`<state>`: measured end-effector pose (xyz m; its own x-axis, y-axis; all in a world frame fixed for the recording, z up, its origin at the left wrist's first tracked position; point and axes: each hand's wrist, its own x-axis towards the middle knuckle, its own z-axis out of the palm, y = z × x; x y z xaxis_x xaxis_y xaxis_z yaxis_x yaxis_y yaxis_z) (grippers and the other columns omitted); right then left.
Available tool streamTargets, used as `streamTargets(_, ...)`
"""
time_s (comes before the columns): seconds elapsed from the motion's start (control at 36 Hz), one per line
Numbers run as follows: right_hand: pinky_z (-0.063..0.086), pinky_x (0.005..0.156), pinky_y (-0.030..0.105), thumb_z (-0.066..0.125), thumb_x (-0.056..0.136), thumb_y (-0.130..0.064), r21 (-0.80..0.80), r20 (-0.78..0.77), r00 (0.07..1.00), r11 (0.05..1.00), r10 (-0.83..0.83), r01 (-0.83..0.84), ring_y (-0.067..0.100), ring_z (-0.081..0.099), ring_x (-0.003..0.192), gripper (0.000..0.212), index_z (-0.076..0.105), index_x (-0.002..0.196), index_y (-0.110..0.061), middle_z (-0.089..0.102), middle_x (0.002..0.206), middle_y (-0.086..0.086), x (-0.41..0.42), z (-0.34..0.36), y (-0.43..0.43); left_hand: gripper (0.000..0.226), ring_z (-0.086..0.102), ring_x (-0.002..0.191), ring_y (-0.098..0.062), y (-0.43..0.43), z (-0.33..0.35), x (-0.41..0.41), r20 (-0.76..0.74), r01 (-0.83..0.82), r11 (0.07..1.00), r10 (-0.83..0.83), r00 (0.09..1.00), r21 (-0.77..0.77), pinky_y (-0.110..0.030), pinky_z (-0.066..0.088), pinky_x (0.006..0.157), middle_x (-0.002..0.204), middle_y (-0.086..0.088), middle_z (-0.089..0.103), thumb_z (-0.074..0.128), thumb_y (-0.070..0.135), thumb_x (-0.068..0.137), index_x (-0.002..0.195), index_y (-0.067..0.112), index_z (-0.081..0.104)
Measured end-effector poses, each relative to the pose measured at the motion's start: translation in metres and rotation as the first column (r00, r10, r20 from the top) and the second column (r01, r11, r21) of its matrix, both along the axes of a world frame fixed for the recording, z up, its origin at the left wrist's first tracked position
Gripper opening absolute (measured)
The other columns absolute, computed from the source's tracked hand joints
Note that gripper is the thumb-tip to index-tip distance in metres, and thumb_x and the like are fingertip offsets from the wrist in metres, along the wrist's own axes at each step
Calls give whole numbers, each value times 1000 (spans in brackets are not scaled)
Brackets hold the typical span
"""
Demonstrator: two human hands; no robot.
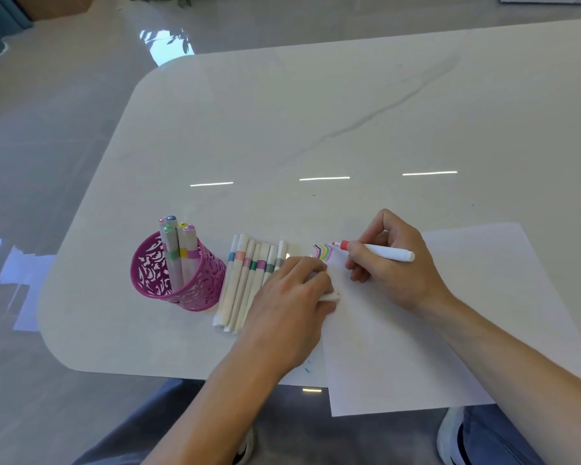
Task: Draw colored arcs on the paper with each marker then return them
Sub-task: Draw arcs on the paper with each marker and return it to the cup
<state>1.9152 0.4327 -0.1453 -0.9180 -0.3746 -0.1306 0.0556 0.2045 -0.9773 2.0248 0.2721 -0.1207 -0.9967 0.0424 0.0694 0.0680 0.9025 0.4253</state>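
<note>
Your forearms reach over the tabletop. From left: a pink cup holds five markers, more lie in a row beside it, and your left hand curls round a white piece, probably a cap, at the edge of the paper. Several arcs are drawn; your right hand pinches the red marker beside them. Many colours likely remain. Left fingertips are hidden.

A glossy white, grey-veined table with rounded corners carries a pink cut-out pen cup near its front left, a row of capped white markers lying side by side just beside it, and a white sheet of paper overhanging the near edge.
</note>
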Motion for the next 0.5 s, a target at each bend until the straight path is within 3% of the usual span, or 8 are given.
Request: streamTargets(0.5,59,61,33,77,93,-17,86,-24,999,995,48,-46,21,76,63,27,53,80,-16,77,72,4,1,0,0,12,55,110,-18,-1,1,-3,15,-12,1000,12,1000,-1,-31,48,86,114,5,64,76,21,85,93,14,71)
